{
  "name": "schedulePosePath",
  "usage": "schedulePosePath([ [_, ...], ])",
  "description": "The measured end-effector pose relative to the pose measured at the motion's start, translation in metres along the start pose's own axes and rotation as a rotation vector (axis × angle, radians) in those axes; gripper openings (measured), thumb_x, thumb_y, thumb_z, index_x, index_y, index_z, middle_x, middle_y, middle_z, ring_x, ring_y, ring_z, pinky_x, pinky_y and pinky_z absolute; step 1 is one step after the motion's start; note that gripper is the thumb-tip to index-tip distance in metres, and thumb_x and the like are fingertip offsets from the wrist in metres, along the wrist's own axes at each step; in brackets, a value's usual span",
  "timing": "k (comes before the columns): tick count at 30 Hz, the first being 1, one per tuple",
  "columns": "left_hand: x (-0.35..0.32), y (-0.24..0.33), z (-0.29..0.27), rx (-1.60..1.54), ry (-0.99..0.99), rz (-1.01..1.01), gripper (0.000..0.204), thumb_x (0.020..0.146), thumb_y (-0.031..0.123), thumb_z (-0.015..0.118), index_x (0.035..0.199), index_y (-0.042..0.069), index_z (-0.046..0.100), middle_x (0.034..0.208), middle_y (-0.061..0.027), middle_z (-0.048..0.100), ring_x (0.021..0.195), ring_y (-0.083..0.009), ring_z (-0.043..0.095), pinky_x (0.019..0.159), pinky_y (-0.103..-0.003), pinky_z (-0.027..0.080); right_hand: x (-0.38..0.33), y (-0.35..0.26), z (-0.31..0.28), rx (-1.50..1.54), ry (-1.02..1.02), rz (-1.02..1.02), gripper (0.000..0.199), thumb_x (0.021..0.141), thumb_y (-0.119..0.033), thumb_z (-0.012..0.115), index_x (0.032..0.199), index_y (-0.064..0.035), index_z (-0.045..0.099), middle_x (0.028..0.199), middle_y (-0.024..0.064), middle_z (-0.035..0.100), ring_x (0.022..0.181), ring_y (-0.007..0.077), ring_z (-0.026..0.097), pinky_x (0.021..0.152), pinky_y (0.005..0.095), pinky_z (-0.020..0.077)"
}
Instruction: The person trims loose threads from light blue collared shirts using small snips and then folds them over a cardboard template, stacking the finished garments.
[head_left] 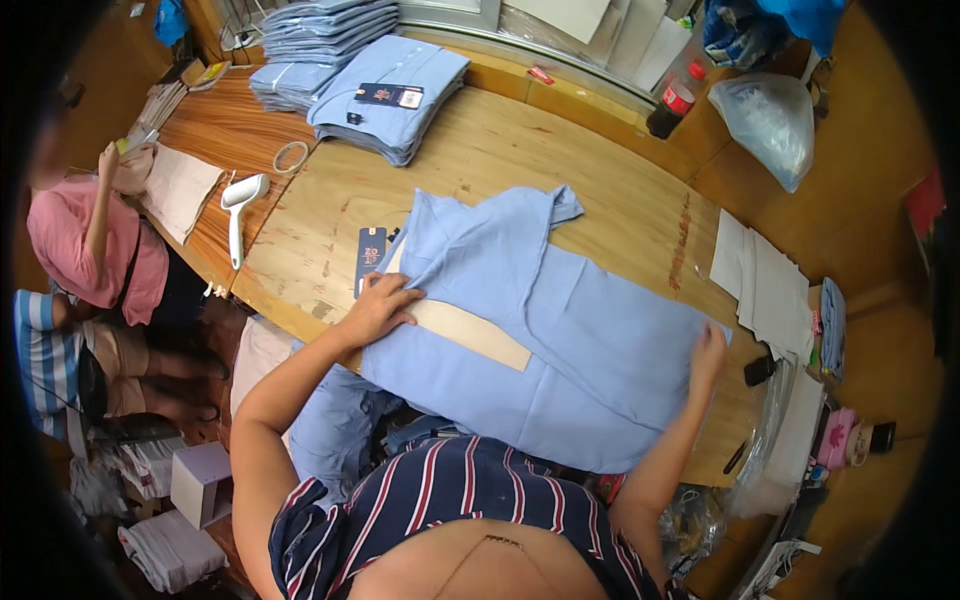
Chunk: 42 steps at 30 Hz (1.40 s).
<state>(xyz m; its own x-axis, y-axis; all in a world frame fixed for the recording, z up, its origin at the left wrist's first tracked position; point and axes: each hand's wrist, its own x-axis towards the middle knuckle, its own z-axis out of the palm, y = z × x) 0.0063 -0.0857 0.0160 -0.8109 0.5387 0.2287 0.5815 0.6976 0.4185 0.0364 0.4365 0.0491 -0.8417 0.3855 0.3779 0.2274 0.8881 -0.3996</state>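
Observation:
A light blue shirt [600, 330] lies spread across the table before me, its upper part partly folded over toward the middle. A long cream card strip [478, 334] rests on the fabric. My left hand [380, 308] lies at the strip's left end, fingers spread over the card and cloth. Beside its fingertips a dark blue hang tag [370, 250] sticks out from the collar area. At the shirt's right end is my right hand [708, 358], touching the edge of the cloth; motion blur hides whether its fingers grip it.
Folded blue shirts [400, 85] are stacked at the back left. Nearer stand a white lint roller [240, 212] and a tape roll [291, 157]. A cola bottle [677, 102] is at the back right; white sheets [765, 285] lie at right. A person in pink [105, 240] works at far left.

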Motion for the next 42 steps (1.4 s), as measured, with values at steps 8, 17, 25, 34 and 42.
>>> schedulePosePath([
  [8,-0.008,-0.001,0.004,-0.016,0.066,-0.031,0.041,0.065,0.027,0.064,0.103,0.012,0.057,0.104,-0.0079,0.050,0.102,-0.0209,0.045,0.082,-0.035,0.027,0.114,-0.182,0.175,0.774,-0.773,0.532,0.035,0.083,-0.023,0.053,0.112,-0.0059,0.042,0.050,0.0035,0.046,0.032,0.0116,0.036,0.029,0.0256,0.0257],
  [17,-0.014,-0.002,0.007,-0.206,0.140,-0.146,0.072,0.059,0.024,0.072,0.122,0.012,0.039,0.108,-0.0093,0.051,0.097,-0.0228,0.047,0.083,-0.034,0.028,0.134,-0.209,0.047,1.311,-0.944,-0.134,0.014,0.078,-0.001,0.053,0.091,-0.0013,0.057,0.082,0.0079,0.062,0.076,0.0135,0.058,0.068,0.0246,0.0463],
  [25,-0.011,-0.003,0.006,-0.194,0.124,-0.201,0.084,0.055,0.024,0.076,0.127,0.012,0.033,0.101,-0.0095,0.052,0.093,-0.0231,0.047,0.086,-0.034,0.026,0.041,-0.258,-0.097,0.941,-1.055,-0.723,0.010,0.074,-0.001,0.056,0.081,0.0011,0.063,0.079,0.0080,0.063,0.074,0.0133,0.060,0.069,0.0246,0.0476],
  [34,0.008,-0.002,-0.003,-0.258,0.027,-0.136,0.062,0.065,-0.011,0.040,0.124,0.009,0.038,0.120,-0.0121,0.043,0.101,-0.0256,0.048,0.088,-0.038,0.032,-0.137,-0.321,-0.038,1.388,-1.109,-0.791,0.018,0.071,0.004,0.053,0.086,-0.0010,0.062,0.081,0.0126,0.062,0.076,0.0219,0.060,0.067,0.0295,0.0467],
  [42,0.073,-0.020,-0.043,0.086,-0.365,-0.043,0.076,0.058,0.037,0.071,0.124,0.016,0.039,0.106,-0.0103,0.056,0.098,-0.0281,0.048,0.085,-0.040,0.035,-0.078,-0.089,-0.001,1.298,-0.155,0.315,0.014,0.080,0.001,0.051,0.091,0.0005,0.060,0.083,0.0041,0.059,0.069,0.0077,0.052,0.061,0.0191,0.0421],
])
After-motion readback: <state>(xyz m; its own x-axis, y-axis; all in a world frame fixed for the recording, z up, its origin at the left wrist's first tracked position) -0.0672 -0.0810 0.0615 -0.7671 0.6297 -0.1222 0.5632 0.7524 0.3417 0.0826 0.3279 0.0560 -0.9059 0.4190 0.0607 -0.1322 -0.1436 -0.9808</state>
